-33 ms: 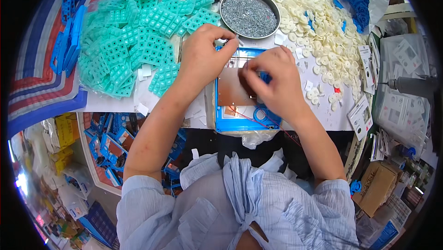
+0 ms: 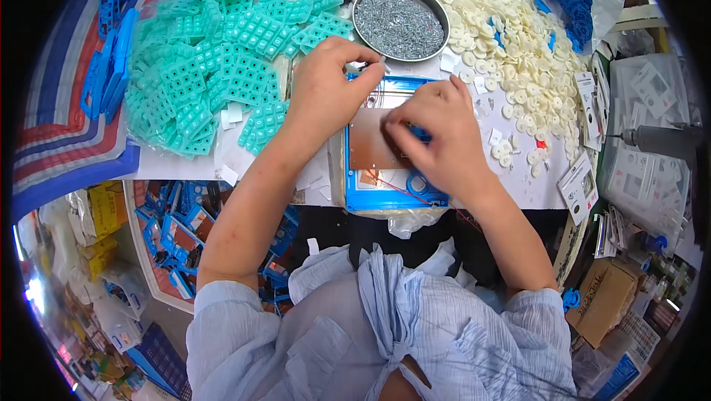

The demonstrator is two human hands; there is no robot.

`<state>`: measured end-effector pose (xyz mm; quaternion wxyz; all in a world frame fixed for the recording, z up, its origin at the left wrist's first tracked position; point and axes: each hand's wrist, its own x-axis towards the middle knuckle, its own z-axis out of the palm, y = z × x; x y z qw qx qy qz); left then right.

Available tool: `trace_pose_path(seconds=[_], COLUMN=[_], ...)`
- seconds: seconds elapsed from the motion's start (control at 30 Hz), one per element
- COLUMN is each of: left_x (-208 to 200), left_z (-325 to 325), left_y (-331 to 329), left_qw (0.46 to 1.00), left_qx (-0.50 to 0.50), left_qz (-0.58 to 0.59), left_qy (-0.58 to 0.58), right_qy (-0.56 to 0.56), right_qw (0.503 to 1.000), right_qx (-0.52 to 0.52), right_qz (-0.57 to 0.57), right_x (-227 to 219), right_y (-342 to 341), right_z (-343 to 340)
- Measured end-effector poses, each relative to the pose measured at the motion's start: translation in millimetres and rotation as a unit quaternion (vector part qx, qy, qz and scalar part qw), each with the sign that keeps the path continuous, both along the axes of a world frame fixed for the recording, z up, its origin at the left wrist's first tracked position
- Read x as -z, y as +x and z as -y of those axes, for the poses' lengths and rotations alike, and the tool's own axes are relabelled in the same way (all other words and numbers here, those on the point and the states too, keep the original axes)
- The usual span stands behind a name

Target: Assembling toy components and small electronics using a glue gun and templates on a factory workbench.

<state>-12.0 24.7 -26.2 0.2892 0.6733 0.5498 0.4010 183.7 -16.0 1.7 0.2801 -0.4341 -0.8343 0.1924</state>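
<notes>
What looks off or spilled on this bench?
White discs are spread loose over the table's right side, with blue bits mixed in, some reaching its front edge. The teal pads lie in a loose heap too. Both hands are on the brown board; no damage shows.

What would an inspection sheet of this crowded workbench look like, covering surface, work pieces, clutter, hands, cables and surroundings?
Surface: white table, mostly covered.
Job's things: brown circuit board resting in a blue tray, small blue part under the right fingers.
Clutter: heap of teal keypad mats, round metal bowl of screws, pile of cream discs, blue plastic parts at left.
Hands: left hand pinches at the board's top edge; right hand presses on the board.
Cables: thin red wire across the tray.
Surroundings: power screwdriver at right, crate of blue parts below the table, cardboard box.
</notes>
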Motion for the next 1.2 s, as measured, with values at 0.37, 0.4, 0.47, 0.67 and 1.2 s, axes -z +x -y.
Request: trace_pose_path(seconds=[0.37, 0.4, 0.47, 0.67, 1.2], left_x=[-9.3, -9.7, -15.5, -20.1, -13.7], left_z=[-3.6, -1.8, 1.4, -0.1, 14.5], left_y=[22.0, 24.7, 25.9, 22.6, 23.5], left_qw=[0.936, 0.929, 0.917, 0.92, 0.972], left_qx=[0.242, 0.25, 0.256, 0.276, 0.134], left_qz=[-0.173, -0.194, -0.234, -0.223, -0.139], left_qy=[0.19, 0.191, 0.198, 0.164, 0.135], right_qy=[0.038, 0.044, 0.072, 0.081, 0.02], right_qw=[0.985, 0.986, 0.993, 0.992, 0.98], right_qx=[-0.057, -0.078, -0.067, 0.046, -0.017], right_qz=[0.161, 0.138, 0.061, 0.079, 0.195], right_x=[-19.7, -27.3, -20.3, -6.5, -30.2], right_y=[4.2, 8.2, 28.0, 42.4, 13.3], right_z=[55.8, 57.7, 45.4, 2.3, 17.1])
